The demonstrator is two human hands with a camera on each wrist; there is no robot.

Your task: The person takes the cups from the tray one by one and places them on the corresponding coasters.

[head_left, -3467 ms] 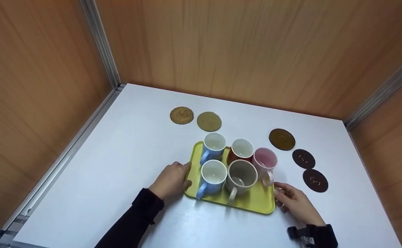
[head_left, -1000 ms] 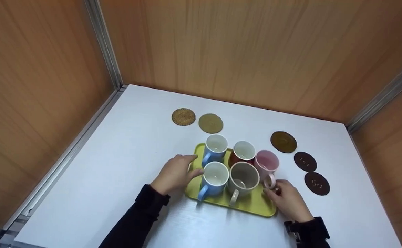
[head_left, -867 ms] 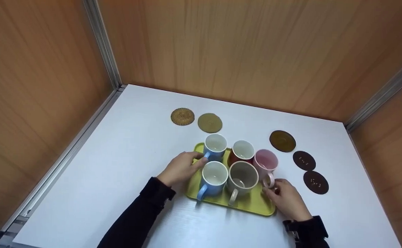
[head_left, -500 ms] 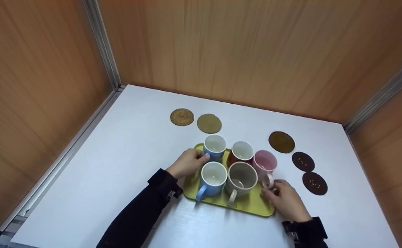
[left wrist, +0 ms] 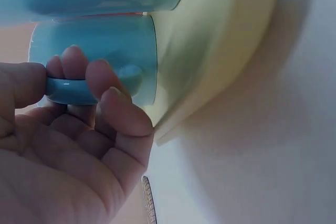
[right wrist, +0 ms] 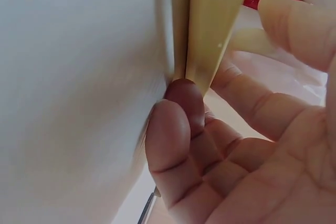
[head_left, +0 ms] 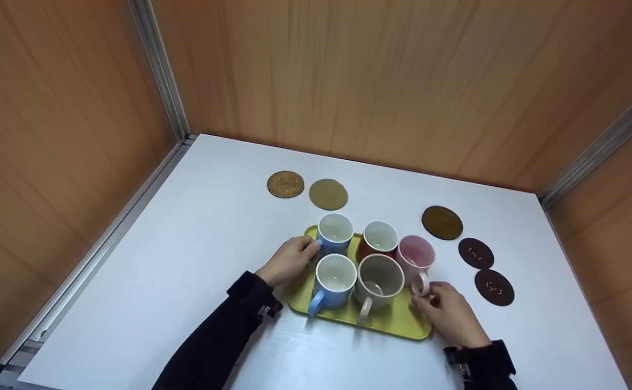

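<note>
A yellow tray (head_left: 402,319) carries several mugs. At its back left, my left hand (head_left: 287,260) pinches the handle of a blue mug (head_left: 333,245); in the left wrist view the thumb and fingers close round that handle (left wrist: 73,91). A second blue mug (head_left: 333,290) stands in front of it. My right hand (head_left: 454,315) has thumb and index finger at the handle of the pink mug (head_left: 414,262), pinching it. In the right wrist view, its other curled fingers (right wrist: 168,135) lie against the tray's edge (right wrist: 212,24). A grey mug (head_left: 379,287) and a red mug (head_left: 375,250) stand between.
Behind the tray lie a woven coaster (head_left: 285,184) and an olive-green coaster (head_left: 328,194). To the right are a brown coaster (head_left: 442,222) and two dark coasters, one (head_left: 476,253) behind the other (head_left: 494,287). Wood-grain panels (head_left: 348,81) enclose the white table (head_left: 186,227).
My left hand has left the tray's left edge and taken the back blue mug's handle; that mug has shifted slightly left. My right hand has gone from the tray's right edge to the pink mug's handle.
</note>
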